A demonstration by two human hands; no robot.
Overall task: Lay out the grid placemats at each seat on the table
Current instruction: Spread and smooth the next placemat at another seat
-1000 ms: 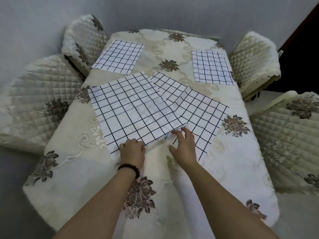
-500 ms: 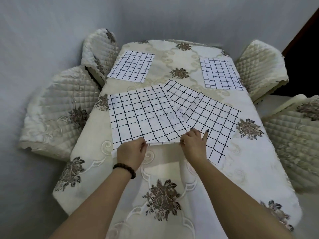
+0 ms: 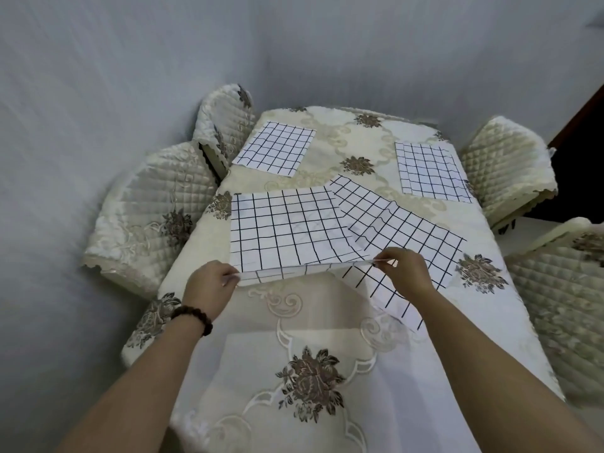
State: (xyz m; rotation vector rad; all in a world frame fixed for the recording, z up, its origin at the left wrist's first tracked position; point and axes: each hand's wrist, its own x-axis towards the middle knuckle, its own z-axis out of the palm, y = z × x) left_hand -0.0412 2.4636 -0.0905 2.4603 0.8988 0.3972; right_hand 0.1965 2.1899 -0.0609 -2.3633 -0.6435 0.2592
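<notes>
Head-camera view: a table [image 3: 408, 371] draped in a cream floral cloth is seen from above, with quilted chairs [image 3: 153, 220] ranged along both sides. At centre frame, the top placemat [image 3: 287, 227] is pinched at its near corners, the left hand [image 3: 209, 289] closed on the lower-left corner and the right hand [image 3: 405, 273] closed on the lower-right one, so that its near edge is raised off the cloth. A second placemat [image 3: 415, 237] is overlapped beneath it, angled toward the right. Two further placemats are laid flat, one at upper left [image 3: 274, 148], one at upper right [image 3: 431, 173]. A beaded bracelet [image 3: 192, 317] is worn on the left wrist.
</notes>
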